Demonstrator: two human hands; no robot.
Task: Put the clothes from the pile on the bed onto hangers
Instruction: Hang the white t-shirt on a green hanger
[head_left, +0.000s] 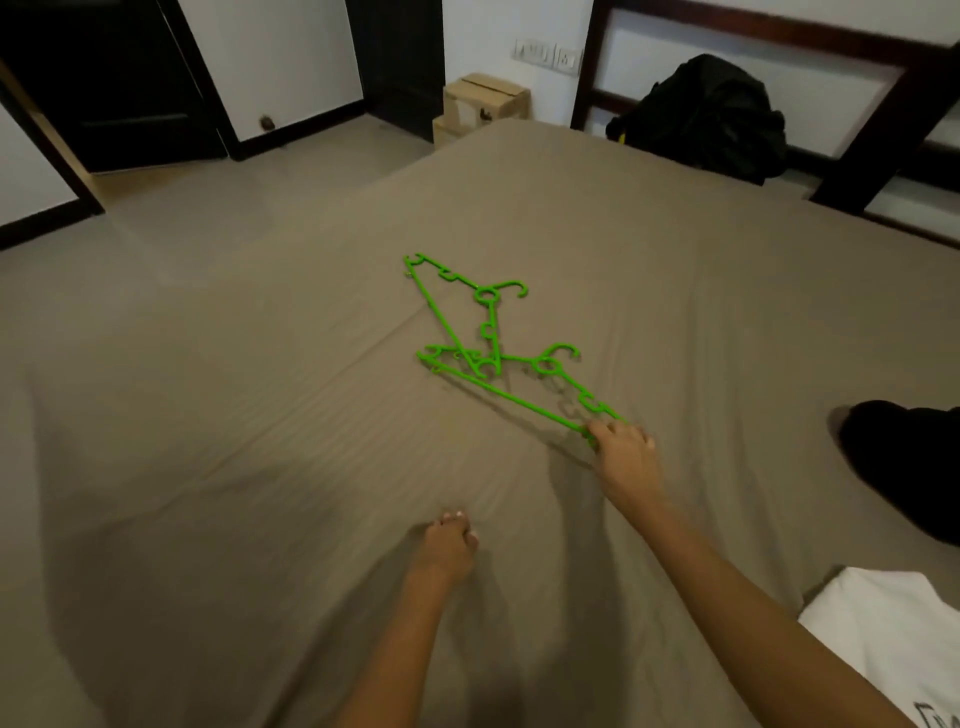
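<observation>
Brown sheet covers the bed (260, 415), which carries everything shown.

Left: the far hanger (439, 317), green plastic, lies flat beyond the near hanger (509, 397). Its lower corner crosses over the near hanger's left end, and the two touch there.

Centre: the left hand (449, 545) rests on the sheet on the viewer's side of the near hanger, apart from it. Its fingers are curled under, and whether they pinch the cloth cannot be told.

Right of centre: the right hand (623, 447) grips the near hanger's right tip, fingers closed round the bar.

Right: a dark garment (904, 467) lies well to the right of the near hanger, and a white garment (893, 634) lies to the right of it and nearer the viewer. A black heap (711, 114) sits far beyond the near hanger; it may be clothing or a bag.

Step in hand, as judged: freeing one hanger for the first garment; none is hung yet. Because the far hanger overlaps the near one, a straight pull may drag both. Better to lift the held tip and slide the near hanger out from under the crossing, steadying the far hanger with the left hand if it follows. Then carry the near hanger towards the garments and regrip it near the hook, for control when threading a neckline.
</observation>
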